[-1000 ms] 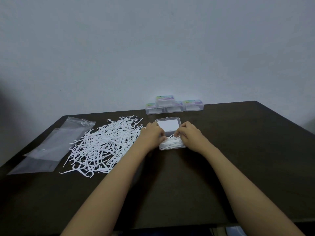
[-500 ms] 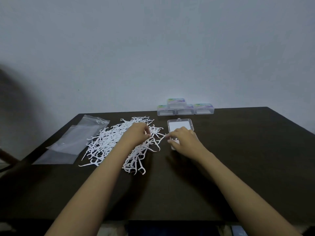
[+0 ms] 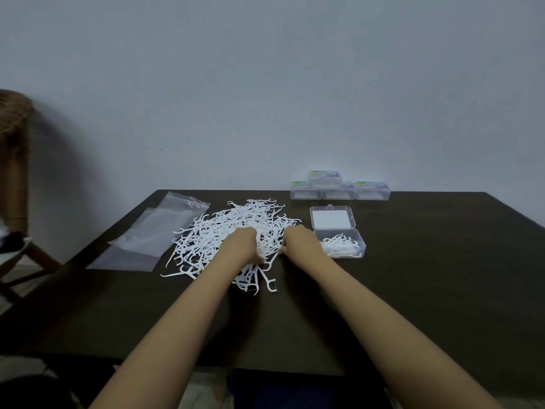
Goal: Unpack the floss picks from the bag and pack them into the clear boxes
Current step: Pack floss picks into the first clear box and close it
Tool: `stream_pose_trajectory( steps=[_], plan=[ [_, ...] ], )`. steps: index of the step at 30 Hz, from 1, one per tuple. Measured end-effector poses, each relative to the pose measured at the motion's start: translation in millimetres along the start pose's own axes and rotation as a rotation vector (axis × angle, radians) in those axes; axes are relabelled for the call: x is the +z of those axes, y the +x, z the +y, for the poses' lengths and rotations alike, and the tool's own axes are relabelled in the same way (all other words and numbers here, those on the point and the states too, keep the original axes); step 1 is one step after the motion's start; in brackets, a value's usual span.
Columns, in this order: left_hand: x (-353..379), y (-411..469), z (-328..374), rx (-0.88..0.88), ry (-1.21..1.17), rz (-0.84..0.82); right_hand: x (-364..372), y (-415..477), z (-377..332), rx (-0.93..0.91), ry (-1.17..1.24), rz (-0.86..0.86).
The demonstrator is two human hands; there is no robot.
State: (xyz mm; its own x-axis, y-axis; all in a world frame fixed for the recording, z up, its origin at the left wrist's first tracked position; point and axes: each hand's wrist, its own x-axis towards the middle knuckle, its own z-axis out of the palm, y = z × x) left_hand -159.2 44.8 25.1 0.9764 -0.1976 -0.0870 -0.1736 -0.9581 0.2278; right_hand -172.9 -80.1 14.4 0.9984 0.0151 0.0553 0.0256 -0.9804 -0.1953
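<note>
A loose pile of white floss picks (image 3: 224, 231) lies on the dark table (image 3: 427, 276). My left hand (image 3: 243, 245) and my right hand (image 3: 299, 242) are both sunk into the pile's right side, fingers curled round a bunch of picks between them. Right of my right hand stands an open clear box (image 3: 358, 236); its base holds several picks and its lid (image 3: 331, 219) lies flat behind it. The empty clear bag (image 3: 153, 237) lies flat to the left of the pile.
Several closed clear boxes (image 3: 339, 190) with coloured labels are stacked at the table's far edge against the wall. A wooden chair (image 3: 17, 172) stands off the table's left side. The table's near edge runs below my forearms.
Both hands left the open box and moved left into the pile. The box with its picks has come into full view, and the camera has swung left.
</note>
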Motion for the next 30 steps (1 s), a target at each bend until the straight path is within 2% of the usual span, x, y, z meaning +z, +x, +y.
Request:
stream_pose_trajectory(
  steps=[4, 11, 16, 24, 30],
  plan=[
    [4.3, 1.3, 2.2, -0.004, 0.021, 0.083, 3.7, 3.6, 3.7, 0.037, 0.027, 0.042],
    [3.6, 6.4, 7.7, -0.028, 0.019, 0.156, -2.9, 3.9, 3.7, 0.054, 0.071, 0.005],
    [4.8, 4.6, 11.3, -0.056, 0.019, 0.277, -5.7, -0.9, 1.5, 0.106, 0.111, 0.009],
    [-1.2, -3.0, 13.8, -0.07, -0.038, 0.435, -5.9, -3.7, 7.7, 0.076, 0.138, 0.004],
    [-15.1, -3.3, 18.7, -0.065, -0.174, 0.472, -37.3, -7.9, 32.6, 0.074, 0.413, -0.058]
  ],
)
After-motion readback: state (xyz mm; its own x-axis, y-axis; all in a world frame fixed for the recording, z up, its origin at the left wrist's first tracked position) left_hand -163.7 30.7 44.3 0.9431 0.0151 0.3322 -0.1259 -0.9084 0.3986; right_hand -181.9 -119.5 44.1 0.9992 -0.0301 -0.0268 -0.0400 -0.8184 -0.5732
